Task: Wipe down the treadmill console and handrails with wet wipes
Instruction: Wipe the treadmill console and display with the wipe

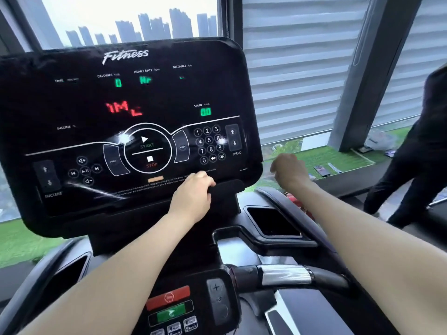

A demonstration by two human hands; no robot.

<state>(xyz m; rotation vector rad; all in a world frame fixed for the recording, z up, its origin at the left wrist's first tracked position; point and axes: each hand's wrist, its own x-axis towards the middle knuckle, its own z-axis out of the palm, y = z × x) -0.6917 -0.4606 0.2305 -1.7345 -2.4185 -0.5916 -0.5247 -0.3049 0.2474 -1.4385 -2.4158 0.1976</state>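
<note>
The black treadmill console fills the left and middle, its display lit with red and green digits. My left hand is at the console's lower edge, fingers curled over the small black ledge below the keypad. My right hand is raised just past the console's right edge; it is blurred, the fingers curled in, and no wipe shows in it. The front handrail with a chrome sensor band runs under my right forearm. No wet wipe is visible in either hand.
A red object shows partly under my right wrist beside the console. A tray pocket sits right of the console post. Red and green buttons lie on the lower panel. A person in dark clothes stands at right; a phone lies by the window.
</note>
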